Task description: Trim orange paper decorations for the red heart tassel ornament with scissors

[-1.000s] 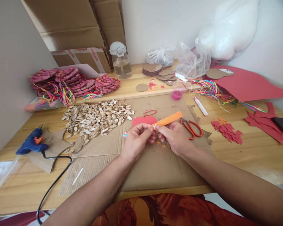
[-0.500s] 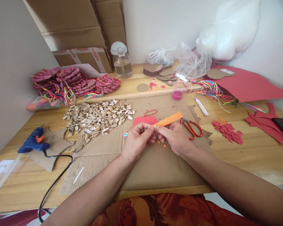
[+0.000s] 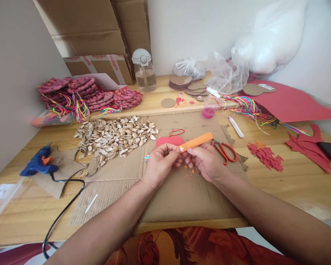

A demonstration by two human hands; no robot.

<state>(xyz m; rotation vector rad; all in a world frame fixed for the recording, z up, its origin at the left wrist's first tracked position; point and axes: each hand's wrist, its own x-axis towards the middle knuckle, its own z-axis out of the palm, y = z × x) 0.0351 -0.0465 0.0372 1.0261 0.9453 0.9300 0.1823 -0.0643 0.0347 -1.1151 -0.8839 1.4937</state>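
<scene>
Head view shows both bare hands together above a sheet of brown cardboard [image 3: 187, 198] on the wooden bench [image 3: 298, 191]. The left hand [image 3: 163, 160] pinches the lower left end of an orange strip [image 3: 200, 140] between thumb and fingers. The right hand [image 3: 205, 161] grasps the same strip farther along, its thumb at the lower edge and its curled fingers partly hidden. The strip slants up to the right between them, and a small white star [image 3: 181, 148] lies on its face, near the left fingertips.

Just beyond the left hand lies a red rounded piece [image 3: 169, 141], partly covered by that hand, with a loop of red cord [image 3: 177, 132] behind it. Orange-handled scissors [image 3: 226, 152] rest just beside the right hand. Small orange scraps [image 3: 192, 171] lie on the cardboard below the hands.

To the left, peanut shells [image 3: 118, 136] spread in a heap, and a blue glue gun [image 3: 39, 162] lies farther out. Red scraps [image 3: 266, 158] are piled to the right, well apart from the scissors.
</scene>
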